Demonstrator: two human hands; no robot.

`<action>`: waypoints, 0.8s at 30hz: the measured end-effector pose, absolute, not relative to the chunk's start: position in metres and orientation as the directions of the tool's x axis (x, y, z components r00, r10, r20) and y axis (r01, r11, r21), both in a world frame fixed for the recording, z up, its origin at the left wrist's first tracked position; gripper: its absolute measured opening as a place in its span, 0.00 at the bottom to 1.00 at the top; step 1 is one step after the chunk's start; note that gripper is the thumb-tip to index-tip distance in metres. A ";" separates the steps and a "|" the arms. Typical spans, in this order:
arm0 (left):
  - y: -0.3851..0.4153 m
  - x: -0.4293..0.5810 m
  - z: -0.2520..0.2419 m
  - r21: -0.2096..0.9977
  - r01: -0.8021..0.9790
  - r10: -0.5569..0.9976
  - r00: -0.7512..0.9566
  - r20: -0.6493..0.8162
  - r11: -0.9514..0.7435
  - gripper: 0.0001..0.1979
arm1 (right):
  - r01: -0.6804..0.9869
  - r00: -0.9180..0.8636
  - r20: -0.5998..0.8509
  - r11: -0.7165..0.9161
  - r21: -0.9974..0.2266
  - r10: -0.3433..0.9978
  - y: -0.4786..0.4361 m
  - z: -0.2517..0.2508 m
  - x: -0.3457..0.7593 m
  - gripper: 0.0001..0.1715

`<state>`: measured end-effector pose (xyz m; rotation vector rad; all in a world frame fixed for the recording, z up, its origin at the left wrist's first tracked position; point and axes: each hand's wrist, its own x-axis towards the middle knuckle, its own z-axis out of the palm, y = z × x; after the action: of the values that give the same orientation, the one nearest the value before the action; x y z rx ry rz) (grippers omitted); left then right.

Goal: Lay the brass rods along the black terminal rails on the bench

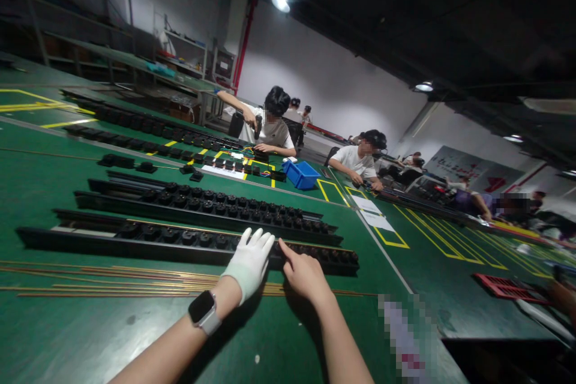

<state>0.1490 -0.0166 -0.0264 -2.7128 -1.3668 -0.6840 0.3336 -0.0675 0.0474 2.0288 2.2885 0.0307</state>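
My left hand [252,261], in a white glove, lies over the near black channel rail [103,245] with its fingers stretched out. Bare, my right hand [303,273] points its index finger onto the same rail, its other fingers curled and partly hidden. A thin brass-coloured rod [180,225] runs along this rail, above a row of round black parts [168,233], and passes by my fingertips. Whether either hand presses on the rod I cannot tell. Several loose brass-coloured rods [135,279] lie on the table, nearer to me than the rail and partly beneath my wrists.
Behind it lie more black rails [202,207] with round parts. Farther back are a blue bin [302,174], paper sheets [372,213] and strips of black blocks [135,143]. Co-workers [270,123] sit across the green table [112,336]. A red slotted tray [510,288] is at right.
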 end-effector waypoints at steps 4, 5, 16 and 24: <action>-0.018 0.149 -0.023 0.172 0.771 0.764 0.525 0.376 -0.614 0.27 | 0.990 -0.115 -0.043 0.118 0.076 0.992 -0.066 0.044 0.331 0.39; -0.019 0.149 -0.022 0.172 0.770 0.765 0.526 0.372 -0.614 0.28 | 0.990 -0.109 -0.043 0.112 0.080 0.993 -0.065 0.043 0.330 0.39; -0.018 0.149 -0.022 0.175 0.770 0.764 0.523 0.378 -0.613 0.28 | 0.998 -0.058 -0.094 0.061 0.024 0.994 -0.065 0.046 0.343 0.41; -0.020 0.148 -0.021 0.171 0.765 0.749 0.515 0.416 -0.621 0.28 | 0.988 0.012 -0.202 -0.042 -0.148 0.979 -0.063 0.053 0.381 0.45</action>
<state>0.1479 -0.0204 -0.0214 -2.7054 -1.3517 -0.7168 0.3814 -0.0634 0.0530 2.2092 2.1496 -0.3888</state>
